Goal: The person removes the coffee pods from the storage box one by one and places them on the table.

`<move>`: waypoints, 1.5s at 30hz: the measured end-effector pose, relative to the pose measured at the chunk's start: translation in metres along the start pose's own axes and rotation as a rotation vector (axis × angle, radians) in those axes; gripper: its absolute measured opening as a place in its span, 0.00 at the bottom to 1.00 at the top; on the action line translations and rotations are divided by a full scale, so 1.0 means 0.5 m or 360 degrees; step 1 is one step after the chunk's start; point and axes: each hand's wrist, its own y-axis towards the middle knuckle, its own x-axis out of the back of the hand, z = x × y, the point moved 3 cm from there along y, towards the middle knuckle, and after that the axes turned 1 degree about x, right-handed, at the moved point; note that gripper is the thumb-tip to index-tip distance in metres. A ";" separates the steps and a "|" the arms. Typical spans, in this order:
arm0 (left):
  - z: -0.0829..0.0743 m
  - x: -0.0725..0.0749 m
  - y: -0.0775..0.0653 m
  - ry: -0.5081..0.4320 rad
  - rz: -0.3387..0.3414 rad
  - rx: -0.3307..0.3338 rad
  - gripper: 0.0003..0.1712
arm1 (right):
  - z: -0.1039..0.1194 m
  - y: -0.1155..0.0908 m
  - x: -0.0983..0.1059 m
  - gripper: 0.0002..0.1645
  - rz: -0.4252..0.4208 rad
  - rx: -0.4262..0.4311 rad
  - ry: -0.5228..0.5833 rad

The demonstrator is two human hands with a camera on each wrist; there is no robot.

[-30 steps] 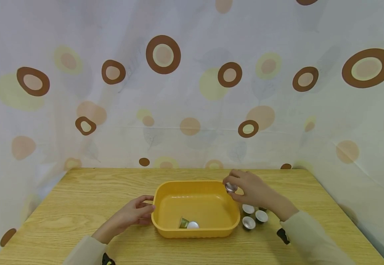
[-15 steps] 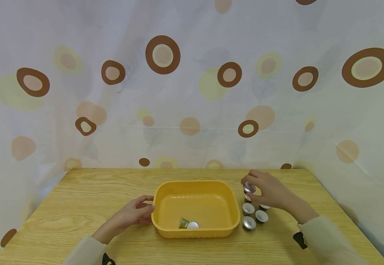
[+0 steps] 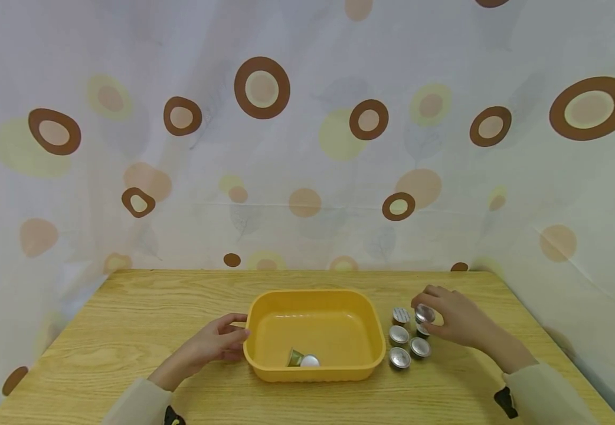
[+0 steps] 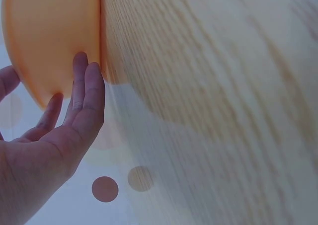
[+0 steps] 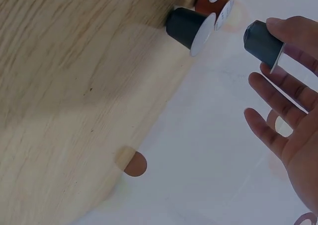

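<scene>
One dark capsule (image 5: 262, 42) between the fingers (image 5: 286, 81) of the right hand (image 3: 457, 319)

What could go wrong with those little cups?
The dark capsule pinched by the right hand might slip and drop. It could also knock over the standing capsules close by. If the left hand bumps the yellow tray, the tipped green capsule inside might roll.

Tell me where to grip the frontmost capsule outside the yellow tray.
Probably best: pinch the frontmost capsule by its rim, from above and the near side. It stands lid up, with the tray to its left and other capsules behind.
</scene>
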 end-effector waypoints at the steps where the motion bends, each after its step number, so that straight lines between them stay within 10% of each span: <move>1: 0.000 0.000 0.000 0.0000 0.0001 -0.0003 0.38 | -0.003 -0.005 0.001 0.21 0.0004 -0.0011 0.0006; 45: 0.000 0.000 -0.003 0.0008 -0.0001 -0.0006 0.37 | -0.041 -0.103 -0.042 0.21 0.0152 -0.0159 0.0123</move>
